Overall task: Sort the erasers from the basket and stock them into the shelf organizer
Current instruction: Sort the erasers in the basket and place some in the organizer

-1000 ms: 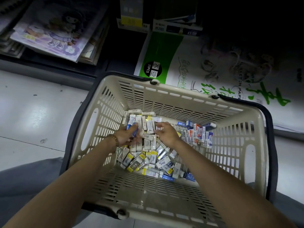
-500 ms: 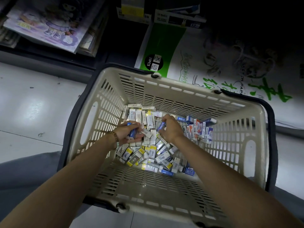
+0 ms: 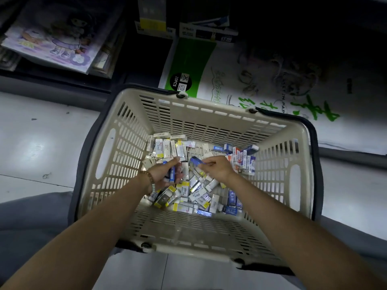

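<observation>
Though far from done, gripping blue erasers in left hand, pinching 1 blue eraser in right hand; heap of erasers left in basket.

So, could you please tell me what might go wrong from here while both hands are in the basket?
1. The left hand grips at least one blue eraser; adding the second blue eraser pinched by the right hand could let one slip back into the mixed pile.
2. The right wrist is close to the red-and-blue erasers standing by the basket wall and may topple them.
3. The light is dim, so similar sleeves might be mis-sorted.
</observation>
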A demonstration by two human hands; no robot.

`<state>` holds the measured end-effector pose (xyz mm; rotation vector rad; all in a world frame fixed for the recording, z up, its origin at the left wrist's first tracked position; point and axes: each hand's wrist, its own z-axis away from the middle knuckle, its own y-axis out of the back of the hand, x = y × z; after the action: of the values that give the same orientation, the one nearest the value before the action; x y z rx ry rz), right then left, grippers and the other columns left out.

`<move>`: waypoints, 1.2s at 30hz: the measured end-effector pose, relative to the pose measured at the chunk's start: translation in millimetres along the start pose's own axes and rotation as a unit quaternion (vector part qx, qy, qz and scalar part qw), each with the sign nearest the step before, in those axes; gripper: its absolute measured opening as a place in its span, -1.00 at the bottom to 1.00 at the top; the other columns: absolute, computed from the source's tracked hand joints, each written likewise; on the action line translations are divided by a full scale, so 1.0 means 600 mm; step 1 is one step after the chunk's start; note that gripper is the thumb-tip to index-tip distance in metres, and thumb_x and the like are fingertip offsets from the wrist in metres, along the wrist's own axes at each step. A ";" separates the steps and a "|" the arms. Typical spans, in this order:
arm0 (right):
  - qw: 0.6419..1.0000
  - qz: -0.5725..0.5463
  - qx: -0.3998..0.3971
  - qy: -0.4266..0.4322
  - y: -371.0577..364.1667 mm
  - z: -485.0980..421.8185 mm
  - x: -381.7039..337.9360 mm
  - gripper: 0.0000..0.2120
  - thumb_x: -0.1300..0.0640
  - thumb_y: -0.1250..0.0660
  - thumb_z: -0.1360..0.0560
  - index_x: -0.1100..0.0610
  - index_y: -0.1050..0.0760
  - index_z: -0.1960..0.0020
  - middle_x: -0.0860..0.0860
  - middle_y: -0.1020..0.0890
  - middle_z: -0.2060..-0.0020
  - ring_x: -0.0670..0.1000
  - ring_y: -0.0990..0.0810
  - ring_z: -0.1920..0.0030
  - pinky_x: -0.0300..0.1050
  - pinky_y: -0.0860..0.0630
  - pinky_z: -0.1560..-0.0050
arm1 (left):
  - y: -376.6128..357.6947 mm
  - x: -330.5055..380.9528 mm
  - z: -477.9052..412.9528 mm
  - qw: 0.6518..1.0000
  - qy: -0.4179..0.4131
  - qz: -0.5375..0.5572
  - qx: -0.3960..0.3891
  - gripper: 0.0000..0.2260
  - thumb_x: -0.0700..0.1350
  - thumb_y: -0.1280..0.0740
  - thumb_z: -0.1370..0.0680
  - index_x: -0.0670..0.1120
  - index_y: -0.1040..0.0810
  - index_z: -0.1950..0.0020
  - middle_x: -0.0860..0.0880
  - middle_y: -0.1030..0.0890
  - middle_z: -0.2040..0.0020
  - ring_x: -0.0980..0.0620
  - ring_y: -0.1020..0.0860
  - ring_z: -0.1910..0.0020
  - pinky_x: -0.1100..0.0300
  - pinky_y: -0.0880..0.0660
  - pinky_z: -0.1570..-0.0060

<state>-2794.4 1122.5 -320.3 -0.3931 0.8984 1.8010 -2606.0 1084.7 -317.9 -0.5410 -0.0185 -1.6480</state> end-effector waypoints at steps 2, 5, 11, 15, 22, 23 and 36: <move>0.993 -0.104 -0.049 -0.007 0.015 0.022 -0.007 -0.65 0.17 -0.42 -0.46 0.30 -0.54 -0.19 0.11 -0.65 0.08 -0.09 -0.60 0.21 -0.32 -0.56 0.19 | -0.012 -0.003 -0.004 1.000 -0.009 -0.012 -0.001 -0.71 0.07 -0.30 -0.53 -0.16 -0.57 0.10 -0.08 -0.66 0.19 0.07 -0.65 0.36 0.27 -0.59 0.37; 0.986 -0.119 -0.121 -0.009 0.040 0.052 -0.006 -0.69 0.14 -0.41 -0.46 0.22 -0.56 -0.16 -0.03 -0.65 0.20 -0.20 -0.61 0.29 -0.36 -0.55 0.24 | -0.049 -0.006 -0.009 0.998 -0.023 -0.055 -0.018 -0.70 0.10 -0.35 -0.48 -0.13 -0.62 0.02 -0.05 -0.70 0.19 0.10 -0.67 0.23 0.25 -0.60 0.17; 0.986 0.081 -0.118 -0.088 0.094 0.076 0.091 -0.63 0.07 -0.35 -0.51 0.19 -0.46 -0.26 0.11 -0.48 -0.25 0.11 -0.44 -0.31 0.01 -0.39 -0.33 | -0.086 -0.013 -0.009 1.000 -0.007 -0.003 -0.016 -0.84 -0.11 -0.33 -0.55 -0.21 -0.54 0.09 -0.12 -0.65 0.15 -0.02 -0.66 0.23 0.10 -0.64 0.22; 0.946 0.267 -0.151 -0.104 0.050 0.084 0.146 -0.55 0.10 -0.42 -0.45 0.12 -0.40 -0.30 0.15 -0.30 -0.32 0.15 -0.43 -0.24 -0.11 -0.40 -0.19 | -0.068 -0.022 0.002 0.999 0.028 0.026 -0.028 -0.86 -0.13 -0.27 -0.59 -0.20 -0.50 0.08 -0.14 -0.57 0.18 -0.03 -0.60 0.21 0.17 -0.61 0.39; 0.961 0.261 -0.047 -0.075 0.016 0.087 0.178 -0.71 0.07 -0.48 -0.40 0.13 -0.55 -0.08 0.12 -0.43 -0.21 0.11 -0.54 -0.12 -0.14 -0.42 -0.12 | -0.042 -0.022 0.005 0.996 0.041 -0.056 -0.059 -0.85 -0.07 -0.25 -0.59 -0.15 -0.51 0.05 -0.04 -0.61 0.21 0.05 -0.63 0.27 0.14 -0.61 0.18; 0.976 0.200 -0.028 -0.081 0.020 0.083 0.172 -0.70 0.09 -0.48 -0.40 0.20 -0.57 -0.07 0.14 -0.50 -0.21 0.11 -0.56 -0.12 -0.13 -0.45 -0.12 | -0.040 -0.022 0.006 0.994 0.039 -0.081 -0.060 -0.85 -0.06 -0.27 -0.57 -0.13 -0.53 0.05 -0.01 -0.63 0.23 0.07 -0.64 0.29 0.15 -0.60 0.15; 0.972 -0.156 -0.174 0.021 0.046 0.097 -0.004 -0.62 0.21 -0.38 -0.48 0.29 -0.43 -0.25 0.11 -0.66 0.11 -0.08 -0.69 0.24 -0.28 -0.61 0.15 | -0.073 -0.015 0.017 0.993 -0.034 -0.067 -0.095 -0.59 0.14 -0.36 -0.43 -0.11 -0.51 -0.12 -0.06 -0.70 0.16 0.02 -0.68 0.17 0.22 -0.59 0.30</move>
<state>-2809.9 1158.6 -268.9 -0.7538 0.5105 1.6580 -2643.2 1103.7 -299.0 -0.7549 0.0529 -1.7712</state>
